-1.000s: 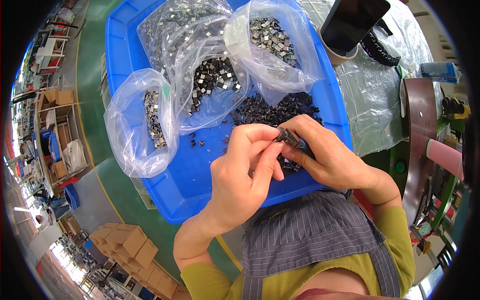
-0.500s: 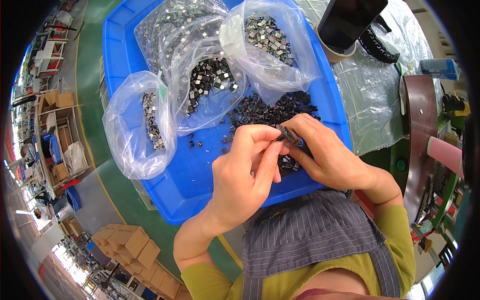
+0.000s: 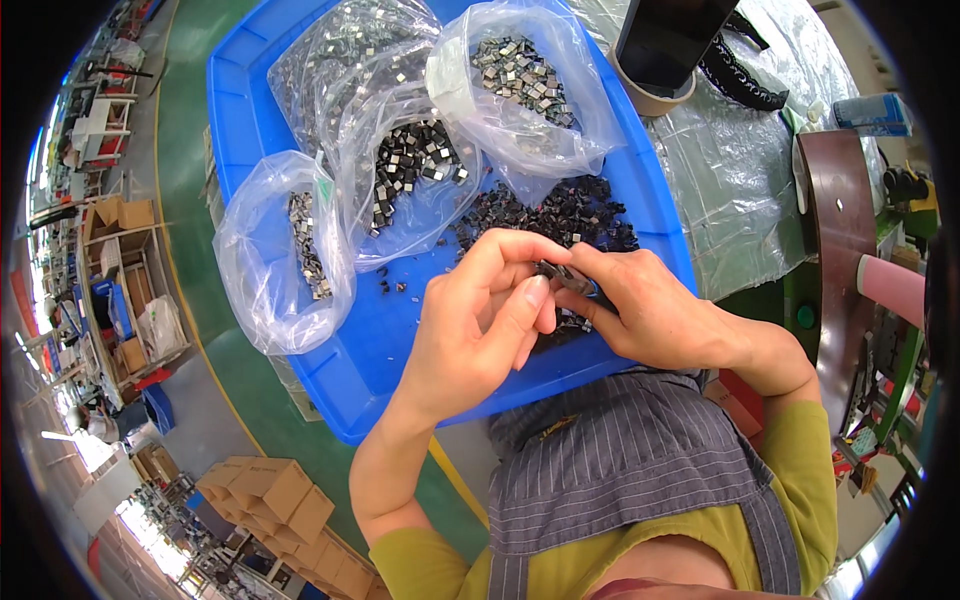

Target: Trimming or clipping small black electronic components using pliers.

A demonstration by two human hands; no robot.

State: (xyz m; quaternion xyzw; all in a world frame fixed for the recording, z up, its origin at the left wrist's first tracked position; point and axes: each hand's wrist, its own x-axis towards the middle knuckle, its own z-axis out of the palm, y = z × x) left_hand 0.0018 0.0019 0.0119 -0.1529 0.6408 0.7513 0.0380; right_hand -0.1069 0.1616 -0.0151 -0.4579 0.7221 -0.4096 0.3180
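Observation:
Both my hands meet over the near part of a blue tray (image 3: 345, 385). In my right hand (image 3: 650, 312) a small dark part with a metallic edge (image 3: 568, 279) is gripped between thumb and fingers; its exact kind cannot be made out. My left hand (image 3: 470, 325) has its fingers curled, the index fingertip against the left end of that part and the thumb just below. Anything small in the left fingers is hidden. Behind the hands lies a pile of small black pieces (image 3: 560, 212), partly covered by them.
Clear plastic bags with small silvery and black blocks stand in the tray: one at left (image 3: 285, 255), one mid-tray (image 3: 415, 165), another at the far right (image 3: 520, 85). A phone (image 3: 668, 45) rests in a round holder on the foil-covered table (image 3: 725, 190). Cardboard boxes (image 3: 270, 500) sit lower left.
My left thumb has come slightly away from the part, and the fingers have loosened. The dark part has tilted and moved a little left with my right hand. The view has shifted slightly.

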